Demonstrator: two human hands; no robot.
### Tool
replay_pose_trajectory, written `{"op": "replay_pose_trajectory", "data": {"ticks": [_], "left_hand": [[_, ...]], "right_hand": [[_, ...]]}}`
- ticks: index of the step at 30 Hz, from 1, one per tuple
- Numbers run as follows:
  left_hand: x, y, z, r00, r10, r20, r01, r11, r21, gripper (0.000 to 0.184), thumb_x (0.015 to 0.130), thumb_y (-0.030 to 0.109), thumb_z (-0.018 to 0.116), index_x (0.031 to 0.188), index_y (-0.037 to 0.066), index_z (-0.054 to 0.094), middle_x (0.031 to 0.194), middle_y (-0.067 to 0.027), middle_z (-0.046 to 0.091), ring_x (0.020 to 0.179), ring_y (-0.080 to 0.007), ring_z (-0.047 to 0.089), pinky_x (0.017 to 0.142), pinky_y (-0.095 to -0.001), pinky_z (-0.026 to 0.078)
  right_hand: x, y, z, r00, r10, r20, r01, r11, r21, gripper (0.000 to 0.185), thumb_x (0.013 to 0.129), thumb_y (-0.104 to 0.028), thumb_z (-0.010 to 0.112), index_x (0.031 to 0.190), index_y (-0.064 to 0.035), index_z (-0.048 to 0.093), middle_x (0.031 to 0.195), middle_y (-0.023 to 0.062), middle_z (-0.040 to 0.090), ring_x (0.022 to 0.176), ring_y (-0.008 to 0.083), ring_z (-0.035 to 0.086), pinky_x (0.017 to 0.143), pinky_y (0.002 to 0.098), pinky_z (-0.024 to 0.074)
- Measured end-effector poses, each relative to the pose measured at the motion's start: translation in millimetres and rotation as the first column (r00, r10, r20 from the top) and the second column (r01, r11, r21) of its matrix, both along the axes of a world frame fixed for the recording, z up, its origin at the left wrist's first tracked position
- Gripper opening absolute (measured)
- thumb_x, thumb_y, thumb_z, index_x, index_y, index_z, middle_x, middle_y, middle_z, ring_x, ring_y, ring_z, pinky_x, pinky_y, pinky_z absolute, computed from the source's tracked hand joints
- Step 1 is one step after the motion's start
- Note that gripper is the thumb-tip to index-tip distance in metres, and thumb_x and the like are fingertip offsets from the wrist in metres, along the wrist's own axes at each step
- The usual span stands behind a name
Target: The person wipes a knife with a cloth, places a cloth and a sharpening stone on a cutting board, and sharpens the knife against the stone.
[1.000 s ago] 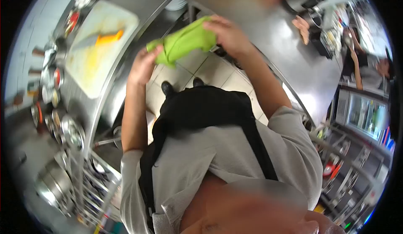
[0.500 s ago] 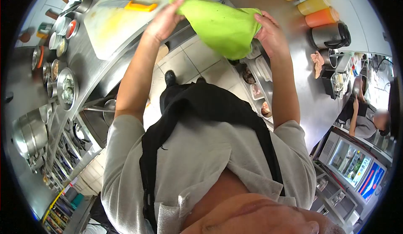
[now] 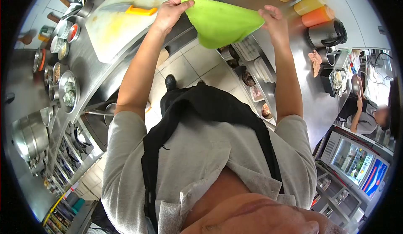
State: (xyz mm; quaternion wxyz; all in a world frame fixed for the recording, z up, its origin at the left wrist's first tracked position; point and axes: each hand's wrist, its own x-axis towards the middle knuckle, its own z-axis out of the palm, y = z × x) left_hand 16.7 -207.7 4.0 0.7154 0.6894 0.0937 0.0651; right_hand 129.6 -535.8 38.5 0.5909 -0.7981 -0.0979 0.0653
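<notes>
A bright green cloth (image 3: pixel 220 22) hangs stretched between my two hands, above the gap between the steel counters. My left hand (image 3: pixel 170 14) pinches its left upper corner between thumb and fingers. At the opposite corner, my right hand (image 3: pixel 273 23) grips the cloth's edge with its fingers curled. Just left of my left hand lies a white cutting board (image 3: pixel 111 35) with yellowish stains. A knife with an orange-yellow handle (image 3: pixel 141 11) rests on the board.
On the left counter stand small bowls, a steel bowl with pale contents (image 3: pixel 69 91) and a large pot (image 3: pixel 29 137). At right are yellow (image 3: pixel 310 4) and orange bottles (image 3: pixel 317 16), a steel jug (image 3: pixel 325 35) and a pinkish cloth (image 3: pixel 315 62). A person (image 3: pixel 369 118) works far right.
The green cloth has been pulled wider and flatter between my hands, its lower edge hanging higher. My right hand has shifted slightly right, and my left hand sits slightly lower.
</notes>
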Motion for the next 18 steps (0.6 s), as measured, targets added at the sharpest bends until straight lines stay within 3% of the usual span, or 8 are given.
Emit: {"op": "replay_pose_trajectory", "data": {"ticks": [5,7,9,10,12,14,15,18], "left_hand": [[6,12,-8,0.982,0.153,0.106,-0.142,0.985,-0.102,0.016,0.092,0.018,0.077,0.102,0.007,0.071,0.094,0.0030,0.071,0.088,-0.0062,0.060,0.085,-0.0237,0.045],[1,14,-8,0.976,0.177,0.125,-0.171,0.984,-0.057,0.016,0.092,0.015,0.075,0.101,0.004,0.070,0.091,0.0000,0.071,0.085,-0.0098,0.063,0.081,-0.0260,0.049],[-8,17,-6,0.983,0.186,0.000,-0.169,0.891,0.421,0.021,0.091,0.020,0.077,0.100,0.003,0.069,0.089,0.0001,0.071,0.081,-0.0107,0.063,0.078,-0.0275,0.051],[-11,21,-6,0.983,0.185,-0.001,-0.168,0.890,0.423,0.021,0.091,0.020,0.077,0.100,0.003,0.069,0.089,0.0001,0.071,0.081,-0.0107,0.063,0.078,-0.0275,0.051],[-9,32,-4,0.979,0.185,0.081,-0.193,0.734,0.651,0.034,0.089,0.031,0.079,0.102,0.001,0.068,0.088,0.0001,0.071,0.081,-0.0127,0.063,0.080,-0.0296,0.051],[0,39,27,0.945,0.179,0.273,-0.280,0.875,0.394,0.032,0.091,0.031,0.078,0.102,0.002,0.068,0.091,0.0000,0.071,0.085,-0.0128,0.062,0.084,-0.0290,0.050],[2,41,45,0.874,0.215,0.435,-0.284,0.954,0.099,0.030,0.093,0.030,0.077,0.101,0.003,0.068,0.095,-0.0001,0.070,0.090,-0.0128,0.061,0.089,-0.0285,0.048],[3,40,63,0.915,0.106,0.390,-0.166,0.978,0.123,0.036,0.093,0.034,0.075,0.110,0.003,0.067,0.102,-0.0018,0.070,0.096,-0.0135,0.062,0.092,-0.0293,0.048]], "right_hand": [[7,-7,-4,0.992,0.120,-0.046,-0.109,0.976,0.190,0.038,0.094,-0.025,0.072,0.127,-0.0062,0.065,0.099,0.0036,0.071,0.080,0.0109,0.062,0.074,0.0259,0.0507],[13,-9,-2,0.977,0.207,0.057,-0.198,0.971,-0.132,0.037,0.095,-0.027,0.070,0.124,-0.0049,0.068,0.102,0.0024,0.072,0.085,0.0110,0.064,0.077,0.0265,0.0507],[10,-9,11,0.970,0.227,0.081,-0.181,0.907,-0.381,0.036,0.096,-0.028,0.068,0.122,-0.0045,0.070,0.103,0.0010,0.072,0.087,0.0107,0.064,0.078,0.0265,0.0503],[7,-6,22,0.962,0.254,0.095,-0.147,0.782,-0.605,0.035,0.097,-0.029,0.067,0.121,-0.0042,0.071,0.104,-0.0004,0.073,0.089,0.0104,0.065,0.080,0.0265,0.0500],[14,-7,36,0.940,0.319,0.123,-0.169,0.745,-0.645,0.035,0.097,-0.029,0.065,0.120,-0.0036,0.071,0.105,-0.0016,0.072,0.093,0.0107,0.065,0.081,0.0263,0.0493],[33,-6,62,0.909,0.383,0.162,-0.177,0.708,-0.684,0.035,0.098,-0.030,0.064,0.120,-0.0030,0.071,0.107,-0.0027,0.072,0.097,0.0110,0.066,0.083,0.0261,0.0485],[45,-2,81,0.912,0.330,0.244,-0.195,0.872,-0.450,0.035,0.098,-0.028,0.064,0.122,-0.0032,0.070,0.110,-0.0013,0.072,0.102,0.0126,0.066,0.086,0.0269,0.0488],[44,20,84,0.931,0.273,0.242,-0.320,0.929,0.185,0.035,0.098,-0.022,0.066,0.128,-0.0031,0.066,0.116,0.0020,0.070,0.111,0.0160,0.065,0.095,0.0290,0.0487]]}}
